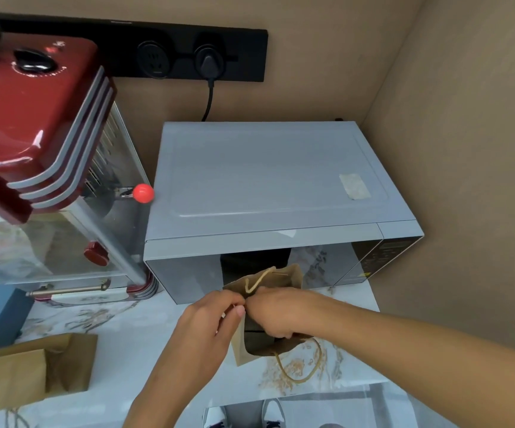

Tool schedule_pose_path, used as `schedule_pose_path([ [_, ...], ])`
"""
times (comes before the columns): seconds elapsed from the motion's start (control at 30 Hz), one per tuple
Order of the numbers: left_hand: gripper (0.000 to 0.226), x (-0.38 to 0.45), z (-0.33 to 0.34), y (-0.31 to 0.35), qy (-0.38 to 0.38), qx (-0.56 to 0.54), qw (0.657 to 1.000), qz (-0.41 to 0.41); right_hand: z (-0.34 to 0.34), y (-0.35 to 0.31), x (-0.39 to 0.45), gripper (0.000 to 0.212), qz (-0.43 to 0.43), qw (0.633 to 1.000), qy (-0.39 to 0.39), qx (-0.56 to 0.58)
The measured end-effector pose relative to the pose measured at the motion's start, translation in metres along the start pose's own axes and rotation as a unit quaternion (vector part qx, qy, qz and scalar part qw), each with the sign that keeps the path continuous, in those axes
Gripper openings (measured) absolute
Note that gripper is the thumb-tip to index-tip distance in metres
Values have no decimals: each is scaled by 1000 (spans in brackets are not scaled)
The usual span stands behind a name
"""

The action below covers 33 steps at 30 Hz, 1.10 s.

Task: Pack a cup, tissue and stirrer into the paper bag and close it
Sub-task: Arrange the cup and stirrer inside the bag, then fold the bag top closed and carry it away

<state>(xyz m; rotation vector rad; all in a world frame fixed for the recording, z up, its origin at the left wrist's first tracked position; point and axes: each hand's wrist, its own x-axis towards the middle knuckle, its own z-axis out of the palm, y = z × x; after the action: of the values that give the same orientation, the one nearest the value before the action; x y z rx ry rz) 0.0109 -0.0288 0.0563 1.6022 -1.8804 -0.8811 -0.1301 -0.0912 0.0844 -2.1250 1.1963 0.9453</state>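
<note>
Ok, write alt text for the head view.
Two hands, left hand and right hand, work at the open top of a small paper bag on a marble-patterned counter, in front of a grey microwave. A red machine stands left; another paper bag lies front left.

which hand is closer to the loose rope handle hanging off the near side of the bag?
Right. The right hand sits over the paper bag, just above the rope handle; the left hand is beyond the bag's left edge.
</note>
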Motion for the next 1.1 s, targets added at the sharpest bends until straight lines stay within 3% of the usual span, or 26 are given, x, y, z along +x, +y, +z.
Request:
schedule_pose_path([
  [0.07, 31, -3, -4, -4, 1, -22, 1000, -10, -18, 10, -24, 7, -68, 993, 21, 92],
  [0.1, 37, -6, -7, -7, 12, -41, 999, -22, -25, 19, -42, 12, -87, 973, 46, 211],
  [0.17, 41, -12, -12, -21, 42, -76, 995, -56, -29, 48, -81, 17, -102, 879, 133, 447],
  [0.2, 46, -15, -13, -28, 43, -82, 993, -73, -21, 65, -97, 19, -113, 845, 204, 480],
  [0.27, 58, -20, -12, -36, 10, -70, 993, -94, 9, 96, -106, 31, -73, 822, 331, 458],
  [0.33, 70, -22, -3, -31, -54, -68, 987, -137, 46, 113, -89, 47, -3, 837, 324, 441],
  [0.4, 86, -21, 12, -23, -109, -66, 976, -176, 78, 113, -63, 68, -4, 836, 256, 485],
  [0.5, 77, -14, 29, -15, -73, -83, 980, -167, 101, 99, -38, 88, -54, 795, 216, 565],
  [0.57, 54, -8, 29, -13, -38, -123, 978, -165, 104, 91, -28, 76, -80, 750, 246, 609],
  [0.63, 34, -3, 26, -11, -31, -143, 975, -168, 105, 84, -21, 47, -110, 709, 285, 636],
  [0.77, 31, 1, 26, -7, -12, -219, 962, -161, 103, 74, -17, 5, -88, 676, 354, 640],
  [0.9, 32, 4, 28, -12, 12, -261, 955, -138, 110, 72, -17, 9, -108, 641, 343, 678],
  [0.97, 39, 3, 29, -18, 36, -302, 943, -133, 114, 69, -18, 18, -109, 591, 338, 724],
  [1.07, 42, 1, 33, -22, 60, -386, 907, -159, 114, 64, -18, 17, -113, 478, 321, 810],
  [1.1, 36, 1, 34, -20, 58, -391, 903, -167, 112, 60, -19, 15, -105, 481, 325, 807],
])
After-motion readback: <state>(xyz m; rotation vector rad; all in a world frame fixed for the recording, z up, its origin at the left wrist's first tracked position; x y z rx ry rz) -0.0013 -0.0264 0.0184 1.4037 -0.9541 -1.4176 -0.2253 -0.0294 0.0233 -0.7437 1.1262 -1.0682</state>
